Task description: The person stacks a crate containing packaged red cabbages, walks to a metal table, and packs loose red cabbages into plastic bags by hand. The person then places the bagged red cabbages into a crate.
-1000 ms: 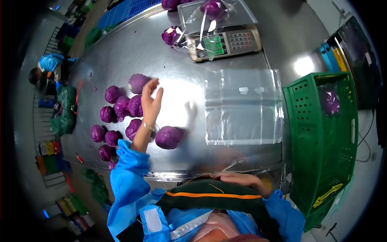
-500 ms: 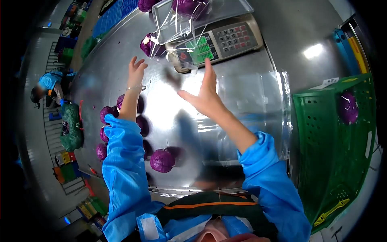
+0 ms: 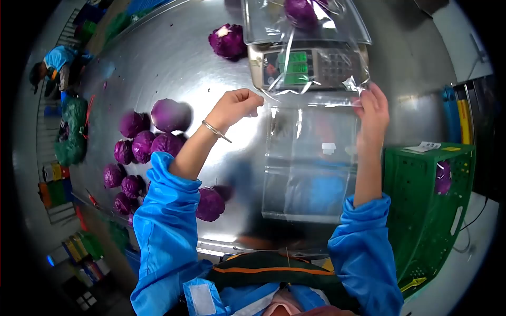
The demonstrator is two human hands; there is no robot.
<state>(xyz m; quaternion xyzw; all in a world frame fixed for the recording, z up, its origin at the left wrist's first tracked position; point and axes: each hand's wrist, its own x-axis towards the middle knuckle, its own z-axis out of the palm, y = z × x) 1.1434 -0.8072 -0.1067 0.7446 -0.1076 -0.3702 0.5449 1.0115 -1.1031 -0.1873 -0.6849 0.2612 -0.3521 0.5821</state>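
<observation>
A purple cabbage (image 3: 301, 12) in clear plastic sits on the scale's tray (image 3: 254, 26). The clear plastic bag (image 3: 295, 63) spreads from it over the green display of the scale (image 3: 256, 67). My left hand (image 3: 236, 109), a bracelet on its wrist, is closed in a pinch at the bag's near left edge. My right hand (image 3: 372, 109) pinches the near right edge beside the scale's corner. Between and below the hands, flat clear bags (image 3: 305, 184) lie on the metal table (image 3: 211, 68). A loose cabbage (image 3: 227, 41) with a pale stem end rests left of the scale.
Several purple cabbages (image 3: 143, 146) stand on the left, one more (image 3: 211, 204) beside my left sleeve. A green crate (image 3: 421, 210) is at the right with a wrapped cabbage (image 3: 443, 177). A person in blue (image 3: 60, 57) is bent over at the far left, near green net sacks (image 3: 71, 131).
Both hands have moved to the right and taken hold of the plastic at the scale's front. My right hand was open half a second ago. The view has shifted.
</observation>
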